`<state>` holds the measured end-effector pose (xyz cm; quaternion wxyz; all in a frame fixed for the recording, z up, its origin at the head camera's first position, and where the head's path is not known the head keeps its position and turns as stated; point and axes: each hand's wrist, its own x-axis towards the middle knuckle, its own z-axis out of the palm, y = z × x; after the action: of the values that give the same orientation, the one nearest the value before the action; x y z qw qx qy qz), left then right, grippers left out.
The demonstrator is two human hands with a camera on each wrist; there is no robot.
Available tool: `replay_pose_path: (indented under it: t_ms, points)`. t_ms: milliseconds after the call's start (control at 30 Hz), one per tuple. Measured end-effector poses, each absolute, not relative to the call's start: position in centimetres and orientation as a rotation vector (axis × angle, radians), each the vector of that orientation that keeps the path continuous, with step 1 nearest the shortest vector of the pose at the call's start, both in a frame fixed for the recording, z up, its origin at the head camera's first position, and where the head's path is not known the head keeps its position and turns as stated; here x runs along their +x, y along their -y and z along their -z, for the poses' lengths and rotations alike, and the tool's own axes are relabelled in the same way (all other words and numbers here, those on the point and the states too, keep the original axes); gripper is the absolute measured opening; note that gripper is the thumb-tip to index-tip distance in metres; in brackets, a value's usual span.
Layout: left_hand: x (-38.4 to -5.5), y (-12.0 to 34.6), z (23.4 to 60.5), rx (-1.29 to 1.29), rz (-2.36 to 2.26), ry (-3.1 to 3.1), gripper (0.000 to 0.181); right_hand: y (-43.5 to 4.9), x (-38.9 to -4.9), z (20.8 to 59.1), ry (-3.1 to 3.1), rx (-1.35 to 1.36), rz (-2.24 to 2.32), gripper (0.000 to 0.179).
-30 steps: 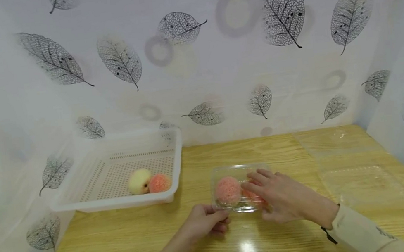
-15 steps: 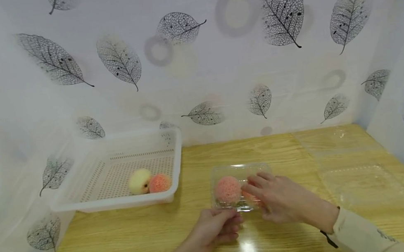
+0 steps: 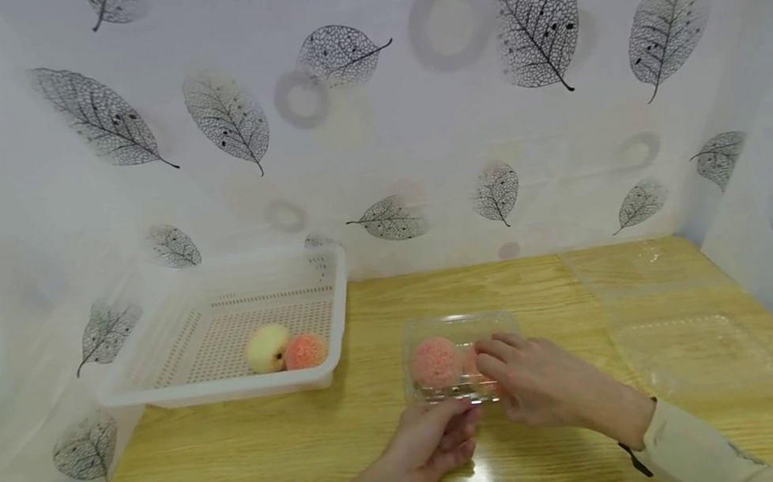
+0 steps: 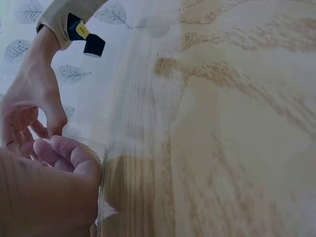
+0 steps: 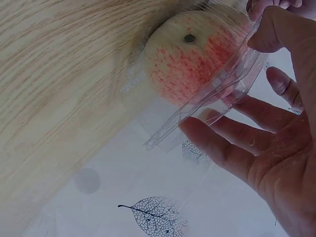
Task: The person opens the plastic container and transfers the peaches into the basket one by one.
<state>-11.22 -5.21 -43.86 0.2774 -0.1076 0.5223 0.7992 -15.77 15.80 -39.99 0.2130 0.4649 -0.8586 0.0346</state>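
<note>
A clear plastic box (image 3: 455, 327) with a pink peach (image 3: 436, 362) and a second peach (image 3: 473, 360) inside lies on the table. My left hand (image 3: 420, 448) pinches its front rim, thumb on top and fingers curled below. Over the right end of the box is my right hand (image 3: 549, 383), partly hiding the second peach. In the right wrist view, its fingers (image 5: 242, 140) lie fairly straight against the lid and the thumb is at the rim. The red-speckled peach (image 5: 180, 64) shows through the plastic there. Both hands come close together in the left wrist view.
At the left stands a white perforated basket (image 3: 210, 388) with a pale yellow peach (image 3: 267, 347) and a pink one (image 3: 306, 351). Clear plastic packaging (image 3: 700, 352) lies at the right of the table. A leaf-patterned curtain (image 3: 403, 136) encloses the back and sides.
My left hand has slid to the right along the front rim of the box, from its left corner toward the middle. The right hand stays over the right end, its fingers slightly more bent.
</note>
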Motion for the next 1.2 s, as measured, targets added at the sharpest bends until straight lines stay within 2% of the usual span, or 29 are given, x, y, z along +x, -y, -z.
replay_pose_path:
  t_ms: [200, 433, 667, 967, 1200]
  points:
    - [-11.1, 4.7, 44.2, -0.289, -2.128, -1.445, 0.015, -16.0, -15.7, 40.1, 2.357, 1.306, -0.094, 0.026]
    - [-11.3, 4.2, 43.9, -0.308, -2.096, -1.456, 0.027, -15.5, -15.7, 40.2, 2.282, 1.302, -0.095, 0.025]
    - [-11.4, 3.6, 43.8, -0.305, -2.089, -1.476, 0.025, -15.4, -15.6, 40.1, 2.277, 1.279, -0.064, 0.031]
    - [-11.3, 2.8, 43.7, -0.345, -2.115, -1.504, 0.025, -15.5, -15.6, 40.1, 2.248, 1.295, -0.052, 0.027]
    - [-11.2, 2.3, 43.8, -0.397, -2.126, -1.536, 0.024, -15.6, -15.6, 40.2, 2.216, 1.318, -0.058, 0.030]
